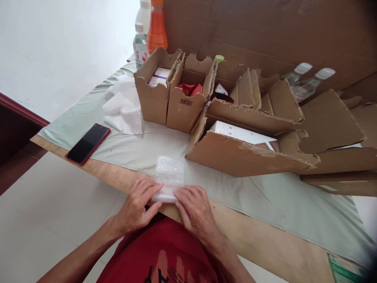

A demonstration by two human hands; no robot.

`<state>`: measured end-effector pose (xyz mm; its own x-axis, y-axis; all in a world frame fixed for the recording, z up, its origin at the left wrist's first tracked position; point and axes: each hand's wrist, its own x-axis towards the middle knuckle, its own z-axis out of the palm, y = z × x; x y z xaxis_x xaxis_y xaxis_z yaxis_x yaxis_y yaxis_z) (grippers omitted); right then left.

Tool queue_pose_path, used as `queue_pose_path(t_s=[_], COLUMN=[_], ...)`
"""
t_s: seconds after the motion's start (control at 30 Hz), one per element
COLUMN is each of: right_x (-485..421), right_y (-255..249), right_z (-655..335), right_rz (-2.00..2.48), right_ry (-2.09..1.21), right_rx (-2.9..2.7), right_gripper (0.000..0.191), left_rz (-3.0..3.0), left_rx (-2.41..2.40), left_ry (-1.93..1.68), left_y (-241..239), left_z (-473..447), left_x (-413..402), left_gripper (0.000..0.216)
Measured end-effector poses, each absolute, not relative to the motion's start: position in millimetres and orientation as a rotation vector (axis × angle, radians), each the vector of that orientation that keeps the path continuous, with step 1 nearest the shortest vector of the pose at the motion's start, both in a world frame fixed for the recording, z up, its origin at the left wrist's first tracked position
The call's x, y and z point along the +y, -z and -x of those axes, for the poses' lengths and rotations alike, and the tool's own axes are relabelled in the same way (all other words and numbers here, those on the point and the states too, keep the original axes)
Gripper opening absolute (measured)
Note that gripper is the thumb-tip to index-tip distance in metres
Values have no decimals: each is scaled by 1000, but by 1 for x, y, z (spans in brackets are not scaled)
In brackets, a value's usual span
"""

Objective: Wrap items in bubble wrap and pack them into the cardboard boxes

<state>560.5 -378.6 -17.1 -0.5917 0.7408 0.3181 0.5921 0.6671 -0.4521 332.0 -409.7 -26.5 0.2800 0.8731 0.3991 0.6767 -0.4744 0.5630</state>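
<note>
A small sheet of bubble wrap (168,175) lies at the near edge of the table, on a pale green plastic cover (273,196). Its near end is folded or rolled into a bundle. My left hand (137,206) presses on the left side of that bundle with curled fingers. My right hand (194,208) rests on its right side, fingers bent over the wrap. What is inside the bundle is hidden.
A red-edged phone (87,143) lies at the left. More bubble wrap (123,112) sits behind it. Several torn cardboard boxes (165,92) (244,149) holding small packets stand in the middle and right. Bottles (156,27) stand at the back. A large cardboard sheet (265,31) leans behind.
</note>
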Motion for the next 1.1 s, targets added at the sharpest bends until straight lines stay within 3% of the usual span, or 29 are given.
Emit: queue_pose_path(t_s=[0.1,0.27,0.5,0.67,0.8,0.87,0.97,1.03,1.1], right_x=[-380,-378,-356,-356,-379,-390,-401,-406,-408], right_y=[10,16,29,16,-1,-2,4,7,7], right_z=[-565,-565,-549,-547,-547,-551,-564,-575,-584], right_rz=[1069,1161,1091,1172,1162,1186,1312,1323,1264], right_ry=[-541,-169,-222,-489,-824,-820,-725,-906,-1142], right_rx=[-2399,-2320,-2418,-2221,-2143,-2100,-1950,-1823,-1703], right_gripper=[26,29,29,25,23,22,40,64,67], left_rz=[-2219,-2223,-1721,-819,-525,-455,-434,-457,-467], left_rx=[1415,1717,1818,1457,1068,1014,942,863,810], left_ry=[-986,-986,-1251,-1172,-1164,-1173,-1155,-1113,-1066], left_y=[26,41,35,19,14,11,8,7,9], left_z=[-335,-342,-339,-349,-366,-372,-379,-385,-393], left_x=[-415,-383,-392,-430,-427,-422,-417,-415,-415], left_gripper=[35,26,28,42,48,45,45,44,39])
